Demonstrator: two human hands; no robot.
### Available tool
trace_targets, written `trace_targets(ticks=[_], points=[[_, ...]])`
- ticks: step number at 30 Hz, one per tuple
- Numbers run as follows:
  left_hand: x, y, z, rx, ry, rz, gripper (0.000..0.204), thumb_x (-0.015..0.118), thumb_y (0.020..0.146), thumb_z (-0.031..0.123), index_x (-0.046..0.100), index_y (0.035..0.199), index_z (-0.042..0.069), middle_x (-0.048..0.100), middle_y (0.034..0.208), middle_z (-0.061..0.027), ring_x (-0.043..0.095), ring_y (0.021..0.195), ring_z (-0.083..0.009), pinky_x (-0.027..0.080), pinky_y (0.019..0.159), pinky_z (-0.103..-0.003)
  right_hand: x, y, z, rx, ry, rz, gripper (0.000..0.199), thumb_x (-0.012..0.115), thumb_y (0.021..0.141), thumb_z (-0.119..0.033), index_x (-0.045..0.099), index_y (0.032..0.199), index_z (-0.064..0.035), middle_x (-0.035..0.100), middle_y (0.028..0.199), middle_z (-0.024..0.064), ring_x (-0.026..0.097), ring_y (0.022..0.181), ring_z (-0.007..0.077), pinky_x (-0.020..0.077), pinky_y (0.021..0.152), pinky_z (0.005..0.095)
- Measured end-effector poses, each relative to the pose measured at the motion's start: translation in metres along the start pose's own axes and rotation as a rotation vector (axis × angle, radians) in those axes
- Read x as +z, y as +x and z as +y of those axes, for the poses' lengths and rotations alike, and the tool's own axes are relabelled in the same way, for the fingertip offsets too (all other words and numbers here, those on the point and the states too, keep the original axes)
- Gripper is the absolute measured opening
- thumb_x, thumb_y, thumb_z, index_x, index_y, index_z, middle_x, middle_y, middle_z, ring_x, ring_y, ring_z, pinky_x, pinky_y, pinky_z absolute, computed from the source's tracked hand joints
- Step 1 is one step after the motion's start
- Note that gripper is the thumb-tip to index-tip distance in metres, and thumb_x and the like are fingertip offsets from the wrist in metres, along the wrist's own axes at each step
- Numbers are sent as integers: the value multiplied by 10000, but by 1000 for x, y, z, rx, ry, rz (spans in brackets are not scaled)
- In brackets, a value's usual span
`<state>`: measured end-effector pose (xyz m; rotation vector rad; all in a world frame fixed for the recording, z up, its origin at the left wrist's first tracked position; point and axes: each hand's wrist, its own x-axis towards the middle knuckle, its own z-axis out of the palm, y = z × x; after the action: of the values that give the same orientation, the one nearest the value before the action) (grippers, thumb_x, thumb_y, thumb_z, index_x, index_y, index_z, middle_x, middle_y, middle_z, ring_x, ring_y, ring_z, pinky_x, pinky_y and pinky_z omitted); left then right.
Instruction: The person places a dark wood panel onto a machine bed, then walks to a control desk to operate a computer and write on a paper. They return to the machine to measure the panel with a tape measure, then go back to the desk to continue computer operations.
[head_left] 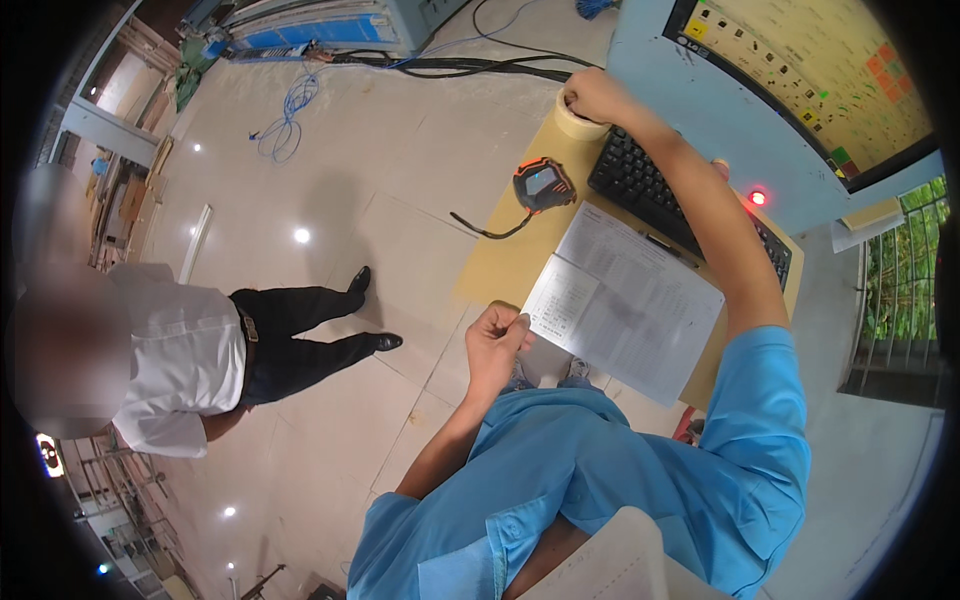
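My left hand (497, 345) pinches the corner of a small white paper slip (562, 298) between thumb and fingers. The slip overlaps a larger printed sheet (640, 290), which lies on the tan shelf (490, 262) and juts past its near edge. At the shelf's far end, my right hand (597, 97) is closed on a cream roll of tape (580, 126); its fingertips are partly hidden at the roll's opening. A black-and-orange stopwatch (543, 185) with a black strap rests left of the keyboard (645, 185). My right forearm passes over the keyboard, covering part of it.
A lit monitor (820, 80) is set in the light blue cabinet (700, 120), with a red light (758, 198) below. A pen (672, 247) lies by the keyboard. Another person (190, 360) stands at left. Blue cable (290, 110) lies coiled on the floor; a barred window (905, 290) is at right.
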<state>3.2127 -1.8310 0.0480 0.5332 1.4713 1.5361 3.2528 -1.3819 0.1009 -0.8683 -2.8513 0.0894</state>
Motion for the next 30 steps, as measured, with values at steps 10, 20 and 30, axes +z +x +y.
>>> trace_targets(ticks=[10, 20, 30], points=[[-3, 1, 2, 66, 54, -15, 107, 661, 981, 52, 661, 885, 5, 689, 756, -38, 608, 647, -74, 501, 618, -231, -52, -104, -55, 109, 1058, 73, 151, 645, 1002, -166, 671, 966, -22, 685, 768, 28, 653, 646, 99, 545, 580, 283], [-2, 10, 22, 4, 111, -1, 100, 637, 981, 62, 658, 910, -5, 686, 740, -43, 601, 613, -76, 483, 571, -239, -39, -181, -148, 10, 1205, -425, 113, 635, 986, -136, 673, 1004, -32, 684, 804, 65, 700, 724, 170, 538, 589, 321], [-2, 16, 8, 39, -29, 10, 48, 624, 921, 13, 646, 888, -13, 679, 709, -47, 611, 573, -88, 482, 534, -244, 5, -252, -226, -170, 894, -22, 285, 622, 966, -68, 603, 1249, -47, 649, 1012, 141, 683, 903, 299, 546, 758, 402]])
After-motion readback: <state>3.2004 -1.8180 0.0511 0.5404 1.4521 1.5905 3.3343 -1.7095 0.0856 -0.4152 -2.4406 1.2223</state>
